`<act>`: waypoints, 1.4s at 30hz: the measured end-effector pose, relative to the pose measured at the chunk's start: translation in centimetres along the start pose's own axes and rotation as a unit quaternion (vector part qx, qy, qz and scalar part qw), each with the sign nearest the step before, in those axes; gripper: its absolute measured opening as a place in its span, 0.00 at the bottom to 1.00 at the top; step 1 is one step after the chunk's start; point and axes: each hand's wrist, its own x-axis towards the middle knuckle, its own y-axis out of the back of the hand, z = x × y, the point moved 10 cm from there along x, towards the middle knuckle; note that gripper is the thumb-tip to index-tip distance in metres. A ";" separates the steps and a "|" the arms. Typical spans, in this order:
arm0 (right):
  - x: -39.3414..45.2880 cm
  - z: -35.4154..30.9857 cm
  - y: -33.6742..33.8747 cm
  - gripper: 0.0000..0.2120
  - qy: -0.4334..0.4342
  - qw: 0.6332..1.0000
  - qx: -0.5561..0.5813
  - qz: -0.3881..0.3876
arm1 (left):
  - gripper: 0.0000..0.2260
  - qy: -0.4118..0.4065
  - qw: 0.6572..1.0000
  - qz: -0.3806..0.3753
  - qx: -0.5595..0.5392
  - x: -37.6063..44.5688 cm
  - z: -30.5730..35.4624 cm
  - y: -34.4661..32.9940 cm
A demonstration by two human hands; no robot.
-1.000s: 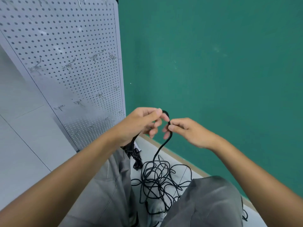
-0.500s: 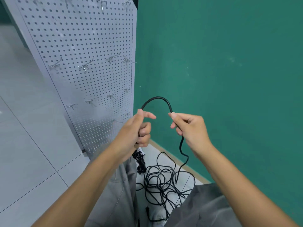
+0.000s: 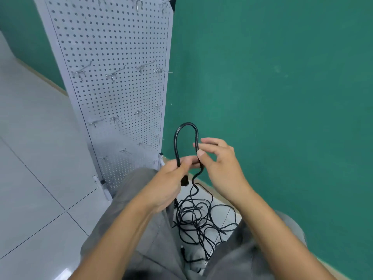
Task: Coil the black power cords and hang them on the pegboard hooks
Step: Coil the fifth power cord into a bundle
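Head | left hand (image 3: pixel 169 186) fingers grip cord (image 3: pixel 185 126) | right hand (image 3: pixel 220 166) fingers pinch loop | no legible writing

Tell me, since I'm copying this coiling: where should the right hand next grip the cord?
Probably on the free strand just under the right hand, coming from the wall side with a thumb-and-finger pinch. There the cord hangs as a single line before it reaches the tangle on the floor, so it should slide out cleanly. The left hand already grips the loop's other leg near the plug.
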 end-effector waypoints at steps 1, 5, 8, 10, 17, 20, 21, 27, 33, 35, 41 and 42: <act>-0.2 -0.6 0.0 0.10 0.002 1.000 0.009 -0.011 | 0.16 -0.014 1.000 0.001 0.000 -0.5 0.7 -0.3; -1.2 -4.1 1.3 0.21 0.003 0.995 0.092 -0.035 | 0.19 -0.041 0.996 -0.058 -0.045 -2.4 3.7 -2.0; -1.3 -5.7 2.0 0.22 -0.017 0.974 0.217 -0.069 | 0.18 -0.058 0.992 -0.105 -0.031 -4.0 5.7 -3.4; -1.7 -7.4 1.1 0.26 -0.016 0.936 0.332 -0.116 | 0.17 -0.083 0.988 -0.131 -0.021 -5.0 6.8 -4.5; -2.5 -10.2 -0.3 0.22 -0.008 0.874 0.455 -0.168 | 0.18 -0.143 0.974 -0.147 -0.100 -7.8 8.5 -4.7; -2.6 -10.9 -0.4 0.22 0.005 0.887 0.428 -0.172 | 0.20 -0.175 0.969 -0.106 -0.141 -8.2 9.1 -3.8; -2.5 -11.1 -0.5 0.22 0.010 0.890 0.420 -0.175 | 0.21 -0.168 0.970 -0.096 -0.145 -8.2 9.1 -3.7; -1.7 -11.1 -0.4 0.23 0.025 0.911 0.381 -0.159 | 0.19 -0.073 0.968 -0.164 -0.176 -8.3 7.7 -4.0; -1.2 -11.0 -0.6 0.21 0.027 0.917 0.381 -0.114 | 0.17 -0.059 0.956 -0.147 -0.247 -7.6 6.6 -3.2; -1.2 -10.8 -1.1 0.21 0.021 0.909 0.401 -0.113 | 0.17 -0.073 0.961 -0.082 -0.255 -7.2 6.3 -2.4; -2.9 -6.7 -4.9 0.39 -0.040 0.920 0.351 -0.172 | 0.15 -0.136 0.961 0.017 -0.242 -6.6 6.9 0.0; -3.4 -5.7 -5.4 0.40 -0.051 0.922 0.344 -0.172 | 0.15 -0.150 0.958 0.026 -0.243 -6.6 7.1 0.5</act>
